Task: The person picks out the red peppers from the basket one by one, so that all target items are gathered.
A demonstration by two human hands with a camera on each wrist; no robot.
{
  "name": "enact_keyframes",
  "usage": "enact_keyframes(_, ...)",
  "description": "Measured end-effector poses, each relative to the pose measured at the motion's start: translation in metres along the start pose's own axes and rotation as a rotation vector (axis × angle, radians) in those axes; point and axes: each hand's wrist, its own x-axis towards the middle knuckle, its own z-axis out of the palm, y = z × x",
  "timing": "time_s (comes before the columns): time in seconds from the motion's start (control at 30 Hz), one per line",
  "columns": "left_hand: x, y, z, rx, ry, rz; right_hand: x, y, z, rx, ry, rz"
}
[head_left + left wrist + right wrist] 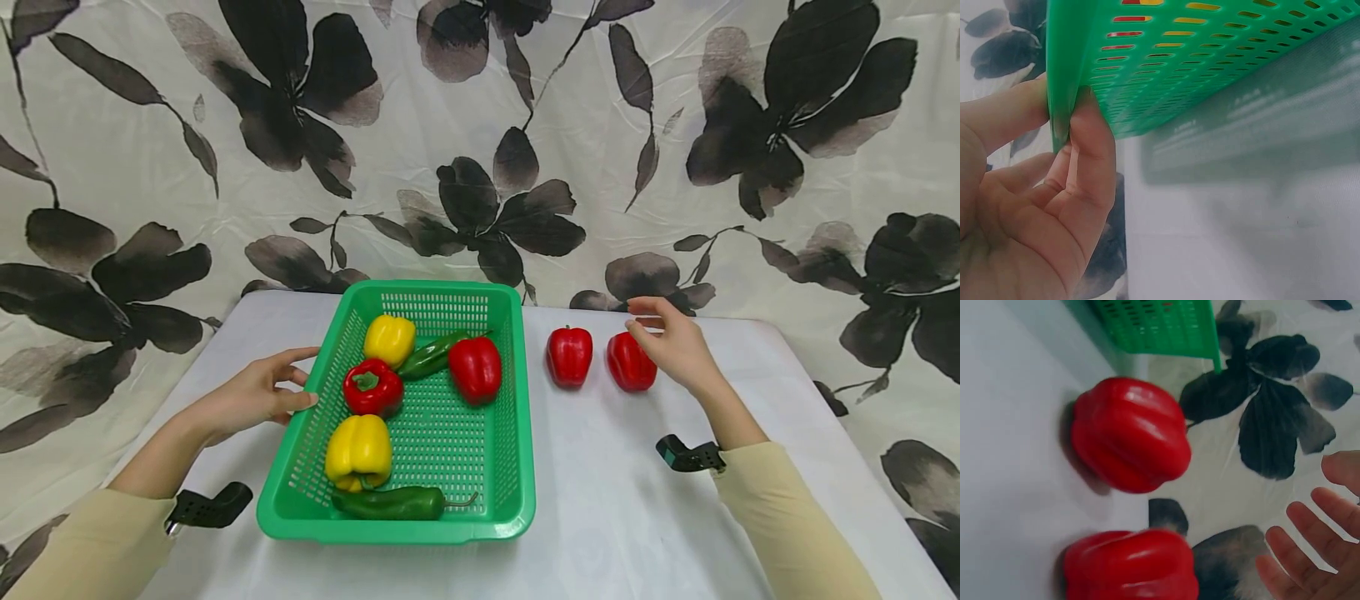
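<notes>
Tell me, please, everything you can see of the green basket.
The green basket is rectangular and plastic-looking, with rounded corners, slotted walls, a perforated floor and a smooth, glossy rim. It stands upright on the white table, holding two yellow peppers, two red peppers and two long green peppers. The person's left hand grips its left rim.

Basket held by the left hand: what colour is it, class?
The basket is green, clearest in the head view.

Lower left, a plain pale-yellow sleeve point(97, 546) and black, rounded wrist camera point(215, 505); lower right, a matching sleeve point(795, 525) and black, green-marked camera point(686, 455).
</notes>
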Motion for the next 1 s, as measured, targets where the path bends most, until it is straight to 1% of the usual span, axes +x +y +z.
enact_keyframes(0.17, 0.0, 0.0, 0.001, -0.008, -0.004, 0.001, 0.001, -0.013, 0.002, -0.006, -0.006, -0.063)
enact_keyframes(0.27, -0.001, 0.0, 0.001, -0.014, -0.006, 0.003, 0.001, -0.02, 0.003, 0.005, -0.009, -0.109)
enact_keyframes(0.37, -0.001, 0.0, 0.001, -0.015, -0.005, 0.004, 0.002, -0.029, 0.004, 0.024, -0.02, -0.137)
enact_keyframes(0.6, 0.0, 0.0, 0.0, -0.01, -0.002, 0.003, 0.004, -0.05, 0.007, 0.036, -0.076, -0.148)
enact_keyframes(0.8, 0.001, 0.0, 0.0, -0.01, 0.003, -0.002, 0.007, -0.067, 0.011, 0.024, -0.138, -0.143)
enact_keyframes(1.0, 0.001, -0.002, 0.0, -0.008, 0.006, -0.001, 0.012, -0.083, 0.017, 0.017, -0.205, -0.154)
